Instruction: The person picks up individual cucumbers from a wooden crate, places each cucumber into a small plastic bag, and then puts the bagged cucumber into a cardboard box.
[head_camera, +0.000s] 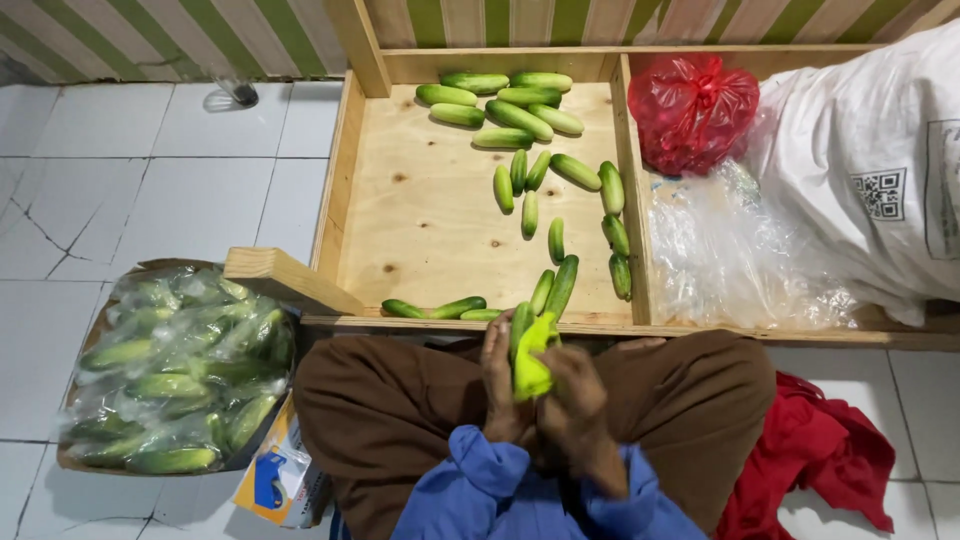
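Already a good many cucumbers (520, 120) lie loose in the wooden tray (345, 160), while the left hand (497, 385) grips one cucumber (520, 325) over the lap and the right hand (572, 395) closes a yellow-green cloth (533, 362) round it (bagged cucumbers (175, 370) wait alongside).

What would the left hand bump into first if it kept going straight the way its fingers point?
The left hand points away from the body, so it would probably first meet the cucumbers at the wooden tray's near edge, though depth is hard to judge.
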